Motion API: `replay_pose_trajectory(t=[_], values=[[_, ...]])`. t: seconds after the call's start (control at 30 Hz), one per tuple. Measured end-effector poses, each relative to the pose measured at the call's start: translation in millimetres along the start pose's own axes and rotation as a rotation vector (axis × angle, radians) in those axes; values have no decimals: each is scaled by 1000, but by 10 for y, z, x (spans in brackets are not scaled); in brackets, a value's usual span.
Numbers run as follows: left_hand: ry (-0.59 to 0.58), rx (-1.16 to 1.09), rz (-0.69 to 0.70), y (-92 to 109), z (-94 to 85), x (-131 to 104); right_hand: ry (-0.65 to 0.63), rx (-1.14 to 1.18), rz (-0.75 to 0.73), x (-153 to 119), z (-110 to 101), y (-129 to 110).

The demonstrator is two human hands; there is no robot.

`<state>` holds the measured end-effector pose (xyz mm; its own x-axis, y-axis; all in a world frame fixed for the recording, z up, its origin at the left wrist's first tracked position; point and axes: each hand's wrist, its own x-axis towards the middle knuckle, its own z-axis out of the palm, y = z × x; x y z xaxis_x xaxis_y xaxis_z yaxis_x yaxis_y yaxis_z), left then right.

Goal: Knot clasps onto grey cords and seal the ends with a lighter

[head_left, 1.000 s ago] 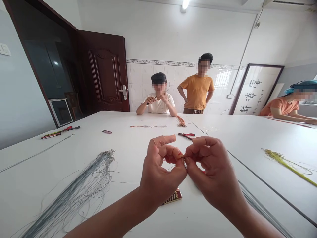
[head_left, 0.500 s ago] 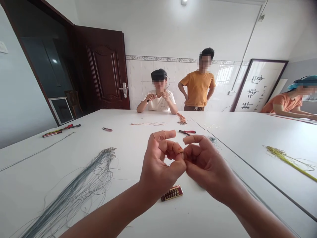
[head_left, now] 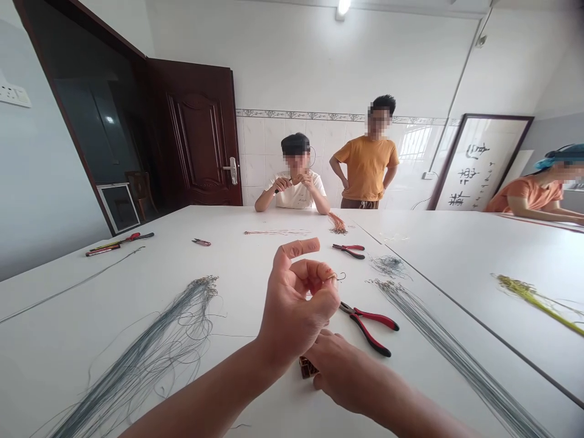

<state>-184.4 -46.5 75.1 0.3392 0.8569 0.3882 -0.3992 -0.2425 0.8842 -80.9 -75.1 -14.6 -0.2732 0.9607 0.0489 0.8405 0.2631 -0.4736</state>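
1. The left hand (head_left: 298, 292) is raised above the white surface (head_left: 260, 395), thumb and forefinger pinched together, the other fingers loosely bent.
2. It has hold of a small hook (head_left: 342, 277); the curved end pokes out past the fingertips, on the side away from the palm.
3. The right hand (head_left: 342, 365) is lower, palm down, over a small patterned box (head_left: 308, 368) and covering part of it. Its fingertips are partly hidden behind the left hand, so how far open it is, or whether it grips anything, cannot be told.
4. Red-and-black pliers (head_left: 378, 317) lie just beyond the right hand, handles spread; a second pair of pliers (head_left: 356, 247) lies farther back.
5. A bundle of grey threads (head_left: 150, 340) fans out to the left; another grey bundle (head_left: 424, 322) lies to the right, near a loose tangle (head_left: 390, 265).
6. Across the surface, a seated person (head_left: 296, 191) holds both hands up near the chin.
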Motion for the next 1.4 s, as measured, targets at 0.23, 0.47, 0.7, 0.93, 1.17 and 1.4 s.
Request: replay_pose_trajectory(t=[0.23, 0.47, 0.7, 0.93, 1.17, 1.4], values=[[-12, -43, -76, 15, -31, 31, 86, 31, -61, 20, -13, 39], [-34, -32, -81, -10, -118, 63, 367, 320, 71, 16, -383, 99], [-74, -27, -66, -16, -103, 45, 692, 944, 43, -205, -799, -189], [-119, 17, -52, -87, -78, -11, 720, 825, -13, -212, -760, -257], [-141, 151, 12, -113, -63, -36, 823, 763, 44, -256, -754, -373], [-201, 173, 30, -103, -78, -35, 853, 628, -48, -269, -763, -283]])
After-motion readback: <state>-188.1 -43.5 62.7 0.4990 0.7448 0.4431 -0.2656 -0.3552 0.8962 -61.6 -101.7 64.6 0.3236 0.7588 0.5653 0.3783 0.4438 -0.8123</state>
